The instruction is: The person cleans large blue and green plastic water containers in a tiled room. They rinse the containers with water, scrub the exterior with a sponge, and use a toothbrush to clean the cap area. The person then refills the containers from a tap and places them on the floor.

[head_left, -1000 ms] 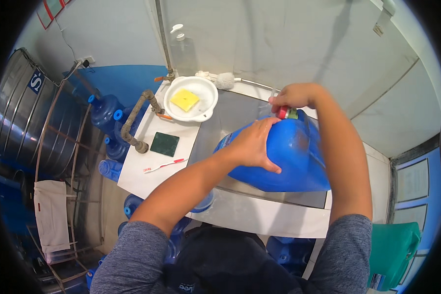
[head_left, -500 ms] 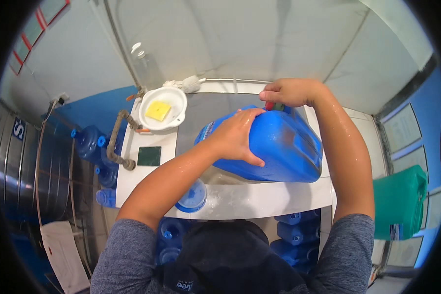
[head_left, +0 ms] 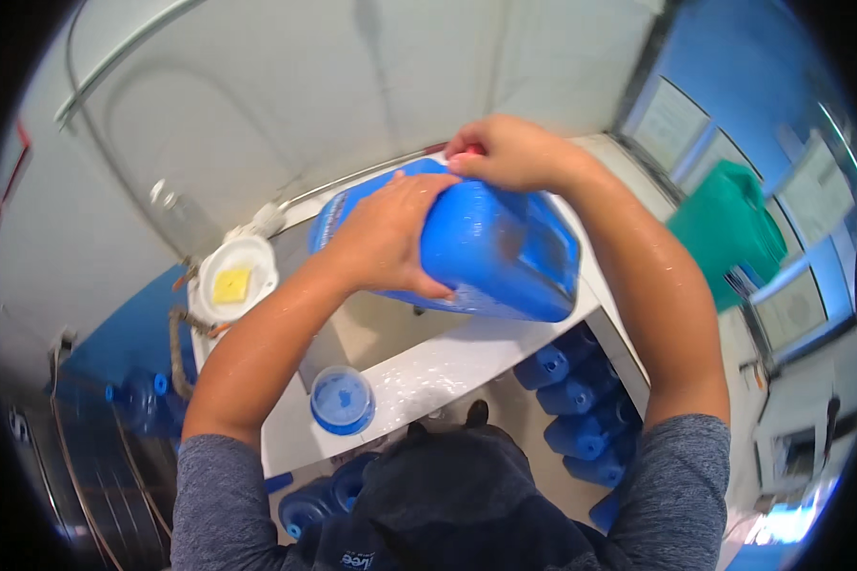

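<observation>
A big blue jerry can (head_left: pixel 500 247) lies tilted on its side over the sink (head_left: pixel 362 328), its broad base turned toward the right. Across its left part my left hand (head_left: pixel 390 228) is spread, gripping it with the thumb low on the near side. My right hand (head_left: pixel 509 152) is closed at the can's far upper edge, around something small and red (head_left: pixel 474 149). Only a bit of that red thing shows between the fingers, so its kind stays hidden. Both forearms are wet.
Left of the sink sits a white basin (head_left: pixel 269 255) with a yellow sponge (head_left: pixel 230 285). A round clear-blue tub (head_left: pixel 343 400) stands on the white counter's near edge. Blue containers (head_left: pixel 581 400) are stored below. A green jerry can (head_left: pixel 728 233) is at the right.
My view has swung to the right, so the scene sits further left and is turned. The can remains in my left hand's grip; my right hand still works at its far edge.
</observation>
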